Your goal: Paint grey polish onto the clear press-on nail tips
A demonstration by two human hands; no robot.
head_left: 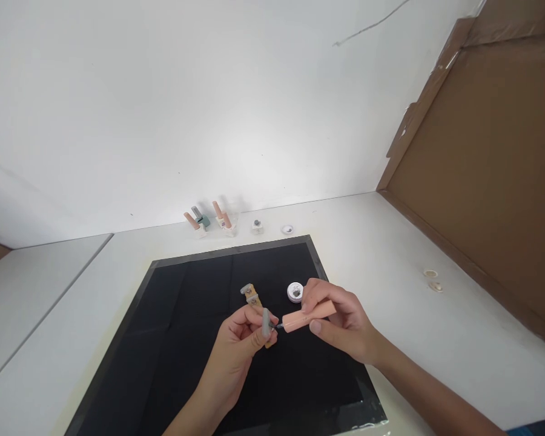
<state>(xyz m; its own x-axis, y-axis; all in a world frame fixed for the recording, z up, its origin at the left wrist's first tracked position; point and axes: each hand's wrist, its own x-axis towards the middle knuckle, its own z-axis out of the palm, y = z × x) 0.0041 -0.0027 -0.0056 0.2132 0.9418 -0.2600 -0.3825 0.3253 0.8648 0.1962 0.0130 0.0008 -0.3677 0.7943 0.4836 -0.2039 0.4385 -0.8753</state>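
Note:
My left hand point(243, 336) is closed around a small yellowish part point(253, 297) with grey metal studs, which sticks up from my fingers. My right hand point(340, 318) pinches a peach-coloured tube-shaped handle point(307, 317), and its dark thin tip touches the part at my left thumb. Both hands hover over a black mat point(186, 339). A small white round cap point(295, 292) lies on the mat just behind my right fingers.
The mat lies on a white table point(413, 315). Along the back wall stand two clusters of peach, grey and green pieces point(209, 219), then two small round white parts point(272, 227). Two little rings point(433, 280) lie at the right. A brown cardboard panel point(490, 181) stands at the right.

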